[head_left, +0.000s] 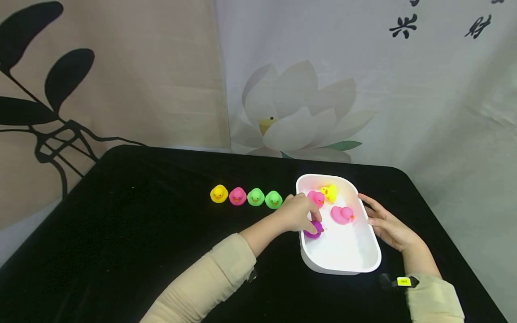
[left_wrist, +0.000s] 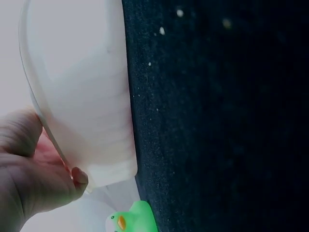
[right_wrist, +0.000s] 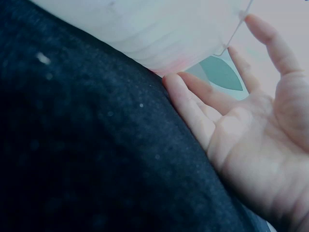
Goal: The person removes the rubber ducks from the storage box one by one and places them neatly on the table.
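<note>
My left hand [head_left: 300, 212] reaches over the left rim of a white plastic tub [head_left: 347, 253] and pinches a purple rubber duck [head_left: 313, 231] inside it, thumb and fingers around its top. Also in the tub lie a yellow duck [head_left: 330, 193] tipped over, a pink duck [head_left: 316, 198] partly behind my fingers, and another pink duck [head_left: 341, 215]. My right hand [head_left: 392, 228] touches the tub's right side with extended, spread fingers. From the right wrist view, its fingertips [right_wrist: 175, 84] are at the tub wall, low near the cloth. The left wrist view hides the purple duck behind the tub wall.
Left of the tub, a row of rubber ducks stands on the black cloth-covered table [head_left: 161, 251]: a yellow one [head_left: 219, 194], a pink one [head_left: 238, 196] and two green ones [head_left: 256, 197]. A printed curtain [head_left: 161, 67] hangs behind the table.
</note>
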Motion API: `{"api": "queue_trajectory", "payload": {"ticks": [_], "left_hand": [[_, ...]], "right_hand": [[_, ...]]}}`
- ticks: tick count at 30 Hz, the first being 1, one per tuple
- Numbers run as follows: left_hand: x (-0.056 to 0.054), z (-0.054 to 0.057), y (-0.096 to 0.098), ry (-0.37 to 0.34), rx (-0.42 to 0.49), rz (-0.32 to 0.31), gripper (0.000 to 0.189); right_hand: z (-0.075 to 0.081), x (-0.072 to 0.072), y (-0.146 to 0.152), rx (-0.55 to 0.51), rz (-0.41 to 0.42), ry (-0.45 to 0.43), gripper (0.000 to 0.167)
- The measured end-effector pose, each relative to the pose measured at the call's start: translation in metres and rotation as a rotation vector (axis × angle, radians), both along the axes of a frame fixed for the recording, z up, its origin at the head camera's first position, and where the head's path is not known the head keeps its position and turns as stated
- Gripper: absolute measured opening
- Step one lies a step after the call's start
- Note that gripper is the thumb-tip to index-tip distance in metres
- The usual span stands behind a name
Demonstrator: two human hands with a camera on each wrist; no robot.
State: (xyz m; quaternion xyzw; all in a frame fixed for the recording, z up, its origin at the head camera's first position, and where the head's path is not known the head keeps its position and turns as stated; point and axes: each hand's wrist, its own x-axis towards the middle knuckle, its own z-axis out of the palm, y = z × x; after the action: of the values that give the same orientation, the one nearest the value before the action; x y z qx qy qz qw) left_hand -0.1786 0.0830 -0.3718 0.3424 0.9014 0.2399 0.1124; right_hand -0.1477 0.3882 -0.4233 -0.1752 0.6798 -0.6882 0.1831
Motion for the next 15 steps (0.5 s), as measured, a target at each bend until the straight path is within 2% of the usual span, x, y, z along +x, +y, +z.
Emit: {"api": "queue_trajectory", "payload": {"ticks": [9, 12, 15], "left_hand": [[-0.001, 0.000, -0.006, 0.000, 0.090, -0.050, 0.023], [-0.001, 0.002, -0.009, -0.020, 0.139, -0.060, 0.024], [0.000, 0.004, -0.011, -0.071, 0.210, -0.062, 0.025]], "right_hand": [[-0.002, -0.001, 0.002, 0.006, 0.000, 0.015, 0.062], [-0.003, -0.001, 0.002, 0.013, -0.006, 0.016, 0.063], [-0.004, -0.001, 0.003, 0.020, -0.012, 0.017, 0.063]]}}
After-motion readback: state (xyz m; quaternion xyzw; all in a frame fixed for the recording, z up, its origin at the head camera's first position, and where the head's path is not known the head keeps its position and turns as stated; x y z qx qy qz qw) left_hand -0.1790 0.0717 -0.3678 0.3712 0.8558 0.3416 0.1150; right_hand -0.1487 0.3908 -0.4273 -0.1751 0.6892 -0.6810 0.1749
